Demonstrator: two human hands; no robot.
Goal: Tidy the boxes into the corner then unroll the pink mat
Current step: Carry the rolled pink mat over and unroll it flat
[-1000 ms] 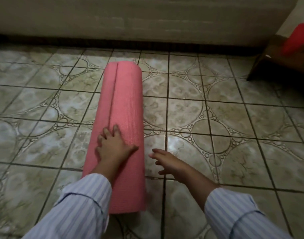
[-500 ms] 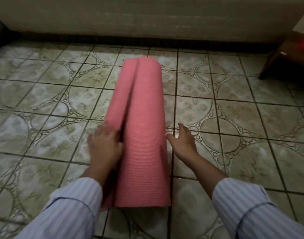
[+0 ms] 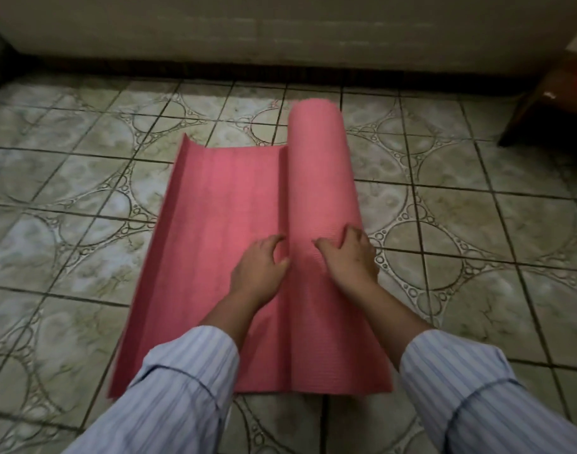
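Note:
The pink mat [image 3: 221, 217] lies on the tiled floor, partly unrolled. A flat stretch spreads to the left, its left edge curling up. The rest is still a thick roll [image 3: 319, 178] on the right side. My left hand [image 3: 259, 267] rests on the flat part right beside the roll, fingers curled against its base. My right hand [image 3: 351, 257] lies on top of the roll with fingers spread, pressing on it. Neither hand grips anything. No boxes are in view.
A pale sofa base or wall [image 3: 280, 34] runs along the far edge of the floor. A dark wooden piece of furniture [image 3: 549, 106] with something red on it stands at the far right. Patterned tiles [image 3: 477, 244] extend on the roll's right.
The roll has moved to the right, laying out a wide flat strip of mat on its left. My right hand went from beside the roll onto its top; my left hand now rests on the flat part.

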